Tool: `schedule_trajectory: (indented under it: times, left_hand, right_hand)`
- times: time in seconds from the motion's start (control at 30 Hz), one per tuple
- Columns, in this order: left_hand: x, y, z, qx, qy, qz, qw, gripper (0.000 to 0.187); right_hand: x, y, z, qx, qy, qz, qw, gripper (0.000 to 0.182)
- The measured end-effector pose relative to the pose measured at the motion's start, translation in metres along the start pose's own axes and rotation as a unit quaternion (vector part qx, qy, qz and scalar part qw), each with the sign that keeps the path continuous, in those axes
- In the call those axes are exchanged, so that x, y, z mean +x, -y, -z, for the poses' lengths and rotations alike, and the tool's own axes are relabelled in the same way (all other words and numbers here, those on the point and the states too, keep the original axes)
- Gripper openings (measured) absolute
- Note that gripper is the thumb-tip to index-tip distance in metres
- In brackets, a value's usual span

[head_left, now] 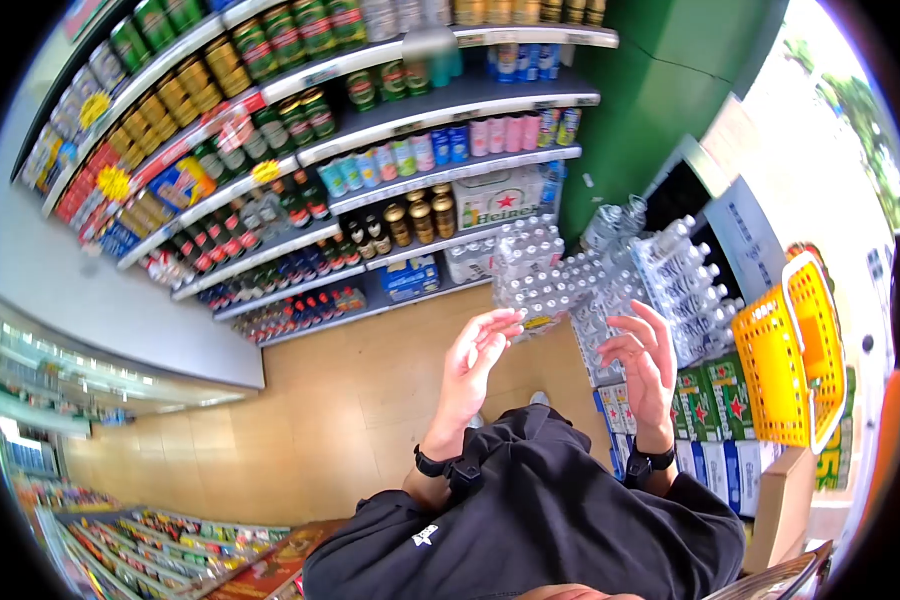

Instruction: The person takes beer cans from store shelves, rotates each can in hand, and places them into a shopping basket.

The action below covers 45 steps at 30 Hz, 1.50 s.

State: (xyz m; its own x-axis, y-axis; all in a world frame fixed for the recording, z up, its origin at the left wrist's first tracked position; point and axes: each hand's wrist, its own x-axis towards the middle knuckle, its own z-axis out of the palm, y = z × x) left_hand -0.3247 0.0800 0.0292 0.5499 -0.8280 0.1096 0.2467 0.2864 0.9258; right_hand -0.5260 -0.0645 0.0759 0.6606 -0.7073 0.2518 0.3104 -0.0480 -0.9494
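Note:
My left hand is raised in front of my body, fingers loosely curved and thumb apart, holding nothing. Opposite it, my right hand is up as well, its fingers spread and slightly bent, also with nothing in it. A gap separates the two palms. Beyond my left hand, packs of clear bottles are stacked on the floor. Further bottle packs stand past my right hand. Close to my right wrist are green Heineken cartons. Each wrist wears a black band.
A yellow basket sits on the cartons at the right. Shelves of cans and bottles line the wall ahead, with a Heineken box low down. A glass-fronted cooler is at left, and a snack rack behind it. A cardboard box stands lower right.

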Motion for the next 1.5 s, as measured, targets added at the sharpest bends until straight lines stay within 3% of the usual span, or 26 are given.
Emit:
schedule_trajectory:
  times: [0.3,0.53,0.67,0.77,0.87,1.1,1.13,1.23,1.3,1.4,1.43,1.47,1.5]
  left_hand:
    - [0.033,0.033,-0.124,0.001,0.181,0.077,0.98,0.035]
    - [0.056,0.061,-0.271,0.014,0.365,0.089,0.927,0.035]
    - [0.064,0.079,-0.363,0.035,0.493,0.057,0.867,0.035]
    - [0.06,0.073,-0.436,0.113,0.559,-0.084,0.817,0.036]
    - [0.053,0.074,-0.509,0.094,0.616,-0.121,0.773,0.035]
    - [0.064,0.124,-0.665,0.22,0.641,-0.172,0.715,0.041]
    - [0.063,0.121,-0.68,0.261,0.645,-0.114,0.709,0.044]
    - [0.066,0.145,-0.727,0.324,0.645,-0.083,0.687,0.046]
    - [0.071,0.176,-0.751,0.408,0.626,-0.169,0.643,0.049]
    - [0.076,0.208,-0.768,0.423,0.629,-0.198,0.621,0.053]
    - [0.078,0.208,-0.775,0.461,0.66,-0.154,0.572,0.055]
    - [0.076,0.209,-0.778,0.46,0.663,-0.156,0.569,0.055]
    - [0.074,0.211,-0.777,0.469,0.656,-0.101,0.583,0.056]
  right_hand:
    - [-0.082,0.037,0.092,-0.032,-0.19,0.077,0.978,0.071]
    - [-0.149,0.065,0.175,-0.06,-0.296,0.139,0.943,0.067]
    - [-0.183,0.079,0.219,-0.083,-0.342,0.168,0.921,0.067]
    - [-0.204,0.086,0.251,-0.092,-0.362,0.192,0.907,0.065]
    - [-0.221,0.092,0.278,-0.098,-0.382,0.206,0.895,0.065]
    - [-0.247,0.104,0.329,-0.103,-0.404,0.204,0.886,0.066]
    - [-0.249,0.105,0.333,-0.105,-0.406,0.205,0.884,0.066]
    - [-0.256,0.106,0.345,-0.088,-0.402,0.205,0.888,0.066]
    - [-0.261,0.105,0.352,-0.089,-0.403,0.204,0.888,0.066]
    - [-0.266,0.104,0.356,-0.086,-0.407,0.203,0.886,0.067]
    - [-0.267,0.104,0.357,-0.081,-0.415,0.202,0.883,0.068]
    - [-0.269,0.105,0.358,-0.077,-0.423,0.203,0.88,0.068]
    - [-0.271,0.106,0.36,-0.079,-0.426,0.205,0.878,0.068]
